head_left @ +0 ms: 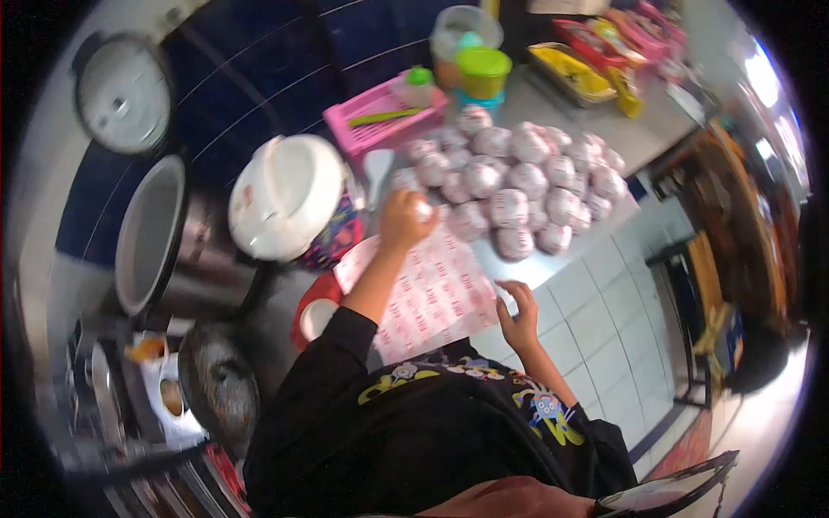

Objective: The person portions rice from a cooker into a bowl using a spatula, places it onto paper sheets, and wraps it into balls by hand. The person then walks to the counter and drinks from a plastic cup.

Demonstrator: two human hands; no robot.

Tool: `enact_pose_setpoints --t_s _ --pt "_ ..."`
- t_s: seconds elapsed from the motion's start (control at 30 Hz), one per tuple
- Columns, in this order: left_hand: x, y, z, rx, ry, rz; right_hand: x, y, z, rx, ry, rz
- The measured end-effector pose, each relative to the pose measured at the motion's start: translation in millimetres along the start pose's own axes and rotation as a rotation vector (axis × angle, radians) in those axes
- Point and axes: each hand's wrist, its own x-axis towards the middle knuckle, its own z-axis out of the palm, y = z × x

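Observation:
My left hand (408, 221) is closed around a small whitish paper-wrapped ball (423, 211), mostly hidden by the fingers, at the near-left edge of the pile. Below it, a sheet of printed wrapping paper (432, 293), white-pink with red lettering, lies spread in front of my body. Near the sheet's right edge, my right hand (518, 318) has its fingers apart and nothing visible in them. Many round bundles (509, 207) in the same printed paper are heaped on the metal table (540, 269) beyond the sheet.
To the left stand a white-lidded rice container (289, 198), a large pot (155, 233) and a dark wok (218, 384). A pink basket (380, 121), a white rice paddle (377, 173) and a green-lidded tub (482, 73) are at the back. A red bowl (304, 311) sits beside the paper.

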Motion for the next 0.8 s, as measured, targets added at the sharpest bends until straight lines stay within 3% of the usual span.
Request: enact_pose_setpoints --t_s 0.03,0.07,0.1,0.13,0.17,0.2,0.23,0.27,0.3,0.33,0.37,0.47,0.53,0.6,0.67,0.7,0.77,0.8 --pt "-4.7 -19.2 17.7 0.070 -0.014 0.033 -23.8 20.9 -13.3 -0.130 0.055 0.060" --pt "-6.6 -27.2 21.7 0.066 -0.145 -0.148 -55.5 46.4 -28.1 -0.238 0.061 0.152" --pt "-24.8 -62.0 50.0 0.175 -0.273 -0.186 -94.0 72.9 -43.7 -0.343 0.094 0.237" --pt "-38.1 -86.1 69.2 0.281 -0.113 -0.049 -145.2 106.7 -56.7 -0.426 0.131 0.376" --pt "-10.0 -46.0 38.0 0.254 -0.304 -0.462 -208.3 141.2 -68.7 -0.531 0.130 0.562" --pt "-24.4 -69.3 53.6 0.260 -0.088 -0.357 -270.5 164.1 -85.2 -0.552 0.083 0.821" --pt "-15.9 -70.3 47.6 0.349 -0.220 -0.421 -352.1 196.8 -91.5 -0.495 0.209 1.082" --pt "-20.3 -77.1 51.1 0.437 -0.110 -0.337 -393.2 167.7 -115.0 -0.487 0.127 1.402" --pt "-10.2 -63.0 44.7 0.403 -0.015 -0.305 -474.2 196.3 -127.8 -0.782 -0.384 1.385" --pt "-5.9 -45.0 33.5 0.537 -0.020 -0.221 -540.7 217.6 -129.3 -0.736 -0.561 1.455" --pt "-10.6 -56.3 44.2 0.583 0.105 -0.012 -551.2 217.4 -134.2 -0.636 -0.519 1.530" --pt "14.7 21.4 37.2 0.231 0.263 0.211 -510.0 240.5 -148.0 -0.364 -0.203 1.617" --pt "7.6 130.9 47.5 -0.124 0.042 0.238 -481.3 268.5 -163.6 -0.281 -0.108 1.567" --pt "-8.6 263.4 83.4 -0.568 -0.321 0.300 -468.1 295.1 -187.3 -0.258 -0.069 1.510" --pt "-40.8 347.8 142.7 -0.881 -0.774 0.700 -479.9 349.4 -207.5 -0.278 -0.105 1.433" --pt "-52.0 389.1 183.2 -1.061 -1.020 0.999 -500.8 399.6 -208.4 -0.308 -0.159 1.367" --pt "-68.8 438.9 218.3 -1.315 -1.145 1.016 -515.4 493.3 -212.3 -0.359 -0.156 1.260" --pt "-62.9 463.7 233.5 -1.427 -1.216 1.007 -440.1 447.9 -250.2 -0.384 -0.107 1.199"
